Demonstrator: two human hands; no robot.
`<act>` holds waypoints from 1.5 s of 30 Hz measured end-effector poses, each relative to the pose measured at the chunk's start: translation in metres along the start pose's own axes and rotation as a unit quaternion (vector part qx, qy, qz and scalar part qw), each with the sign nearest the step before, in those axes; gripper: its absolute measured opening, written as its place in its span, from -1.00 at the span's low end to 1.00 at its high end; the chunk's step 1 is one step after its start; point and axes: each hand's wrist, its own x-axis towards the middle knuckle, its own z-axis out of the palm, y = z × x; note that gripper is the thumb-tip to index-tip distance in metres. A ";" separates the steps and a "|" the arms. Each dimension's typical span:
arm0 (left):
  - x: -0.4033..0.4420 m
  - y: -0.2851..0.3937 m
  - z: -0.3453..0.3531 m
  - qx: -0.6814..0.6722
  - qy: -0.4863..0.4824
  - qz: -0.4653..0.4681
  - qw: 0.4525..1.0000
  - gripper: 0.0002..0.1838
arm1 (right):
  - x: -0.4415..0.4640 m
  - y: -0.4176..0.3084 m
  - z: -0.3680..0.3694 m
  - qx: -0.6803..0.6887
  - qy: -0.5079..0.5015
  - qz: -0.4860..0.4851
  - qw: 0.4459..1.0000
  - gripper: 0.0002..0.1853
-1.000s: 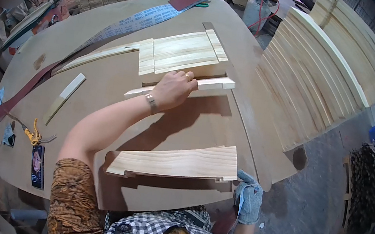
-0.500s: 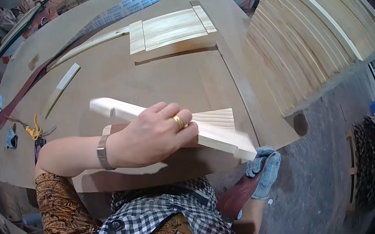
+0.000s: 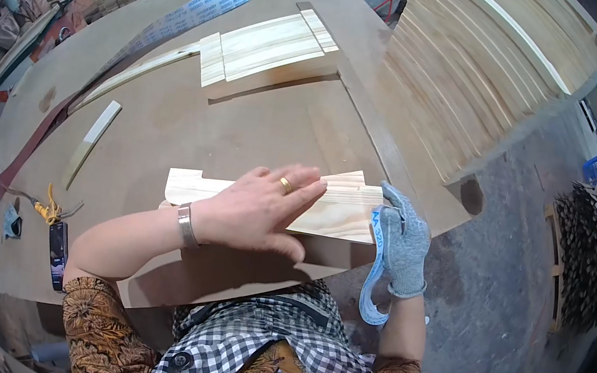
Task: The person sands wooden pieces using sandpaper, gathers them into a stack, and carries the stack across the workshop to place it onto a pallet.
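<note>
My left hand (image 3: 264, 208), bare with a ring and a wrist watch, lies flat on a pale wooden board (image 3: 341, 213), fingers stretched out. The board has a stepped left end and lies flat over other wooden pieces, of which a corner (image 3: 350, 179) shows behind it. In a grey glove, my right hand (image 3: 403, 242) closes around a strip of sandpaper (image 3: 372, 276) at the board's right end. The strip's printed blue-white backing faces out, and its tail curls down beside the table edge. Part of the board is hidden beneath my left hand.
Farther back on the table (image 3: 267, 135) sits a stack of finished-looking boards (image 3: 273, 50). A long sanding belt (image 3: 175, 26) runs along the left, near a narrow wood strip (image 3: 93, 142) and a phone (image 3: 57, 254). Tall stacked boards (image 3: 472, 73) stand at right.
The board, tilted and gripped by my left hand before, now lies flat under its opened fingers. My right hand has risen slightly with the sandpaper, whose printed backing now shows.
</note>
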 end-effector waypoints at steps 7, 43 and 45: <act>0.006 0.009 -0.002 -0.020 -0.092 -0.040 0.995 -0.10 | 0.057 0.008 0.008 -0.139 -0.077 -0.133 0.978 -0.65; 0.003 0.013 0.002 0.041 -0.048 -0.087 0.994 -0.25 | 0.041 -0.049 -0.020 -0.383 -0.074 0.011 0.921 -0.38; 0.003 0.013 0.004 0.042 -0.046 -0.085 0.994 -0.27 | 0.041 -0.042 -0.033 -0.318 -0.063 0.074 0.943 -0.44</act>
